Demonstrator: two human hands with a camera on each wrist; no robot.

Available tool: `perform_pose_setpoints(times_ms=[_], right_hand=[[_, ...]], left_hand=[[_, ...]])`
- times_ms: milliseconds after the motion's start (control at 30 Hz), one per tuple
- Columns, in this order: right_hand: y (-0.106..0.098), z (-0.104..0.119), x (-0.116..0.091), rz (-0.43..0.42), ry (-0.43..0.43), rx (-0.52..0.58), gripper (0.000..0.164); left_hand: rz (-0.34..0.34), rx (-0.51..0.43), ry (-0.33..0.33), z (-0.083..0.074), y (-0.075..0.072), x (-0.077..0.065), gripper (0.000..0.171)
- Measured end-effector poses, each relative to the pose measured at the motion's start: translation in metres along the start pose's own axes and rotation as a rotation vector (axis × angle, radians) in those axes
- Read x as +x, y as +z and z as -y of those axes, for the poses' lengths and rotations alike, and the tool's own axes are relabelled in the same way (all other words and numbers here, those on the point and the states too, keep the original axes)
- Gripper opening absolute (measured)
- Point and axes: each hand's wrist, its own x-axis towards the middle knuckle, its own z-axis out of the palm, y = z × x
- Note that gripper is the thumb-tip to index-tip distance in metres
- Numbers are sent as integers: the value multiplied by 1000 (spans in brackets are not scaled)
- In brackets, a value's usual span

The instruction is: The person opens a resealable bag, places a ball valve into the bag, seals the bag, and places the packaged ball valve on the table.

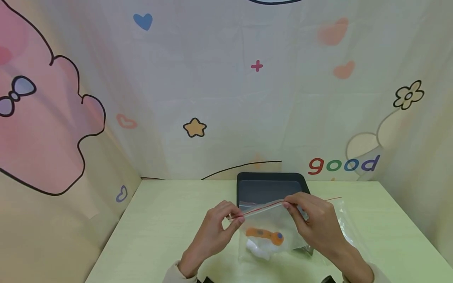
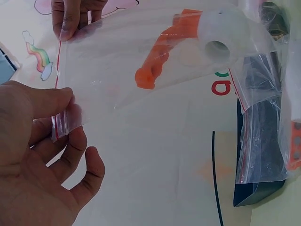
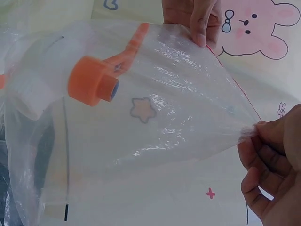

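A clear zip bag (image 1: 290,232) with a red seal line is held up over the table by both hands. My left hand (image 1: 216,228) pinches the left end of its seal between thumb and forefinger. At the right part of the seal my right hand (image 1: 320,222) pinches the plastic, which gathers into creases there in the right wrist view. Inside the bag lie an orange plastic piece (image 3: 89,82), with a round end and a blue-grey centre, and a white hollow piece (image 2: 225,40) with a round opening. Whether the seal is fully closed I cannot tell.
Behind the bag stands a dark tray (image 1: 272,177) at the table's back edge. Other clear zip bags (image 2: 263,141) lie at the tray, one with an orange piece (image 2: 295,146) with holes near it. A patterned curtain (image 1: 226,90) encloses the pale table (image 1: 170,220).
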Motion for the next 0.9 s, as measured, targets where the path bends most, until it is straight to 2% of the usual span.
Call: perform_pose_setpoints(times_ms=[367, 500, 633, 733, 900], right_hand=[[-5, -2, -3, 12, 37, -36, 17], [-6, -2, -4, 5, 44, -42, 26], [-6, -2, -4, 5, 47, -38, 25], [-7, -2, -5, 15, 58, -39, 14], [-8, -5, -6, 14, 60, -40, 14]], left_hand=[[22, -3, -35, 5, -1, -2, 6], [8, -8, -7, 5, -1, -2, 6], [-8, -2, 18, 3, -2, -1, 5], [2, 4, -7, 3, -3, -1, 6], [29, -2, -70, 5, -5, -3, 8]])
